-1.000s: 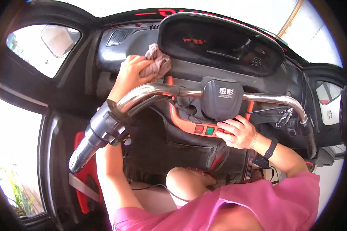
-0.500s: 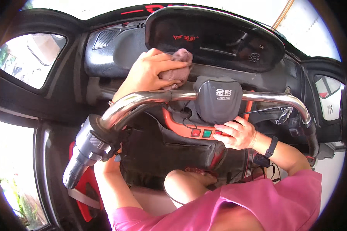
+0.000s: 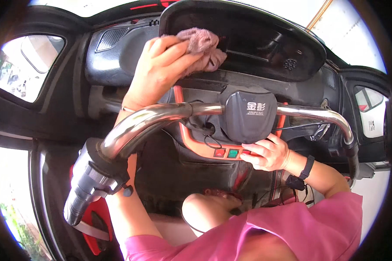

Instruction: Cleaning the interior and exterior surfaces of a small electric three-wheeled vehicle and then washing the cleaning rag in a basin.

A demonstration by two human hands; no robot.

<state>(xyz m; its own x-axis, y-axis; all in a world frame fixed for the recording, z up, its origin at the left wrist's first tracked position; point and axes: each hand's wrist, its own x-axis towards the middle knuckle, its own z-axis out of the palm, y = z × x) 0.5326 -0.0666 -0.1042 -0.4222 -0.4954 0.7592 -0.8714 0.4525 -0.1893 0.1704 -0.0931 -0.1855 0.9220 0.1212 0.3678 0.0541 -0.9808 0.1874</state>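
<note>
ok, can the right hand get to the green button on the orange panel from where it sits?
Probably yes. The right hand rests on the orange panel just right of the green button, its fingers reaching toward it. Nothing lies between them; the left hand is up at the display with the cloth.

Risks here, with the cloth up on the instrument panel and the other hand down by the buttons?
1. The right hand rests on the orange switch strip, fingers beside the red and green buttons; it might press one by accident.
2. The left hand reaches over the chrome handlebar with the cloth; the forearm could nudge the bar.
</note>
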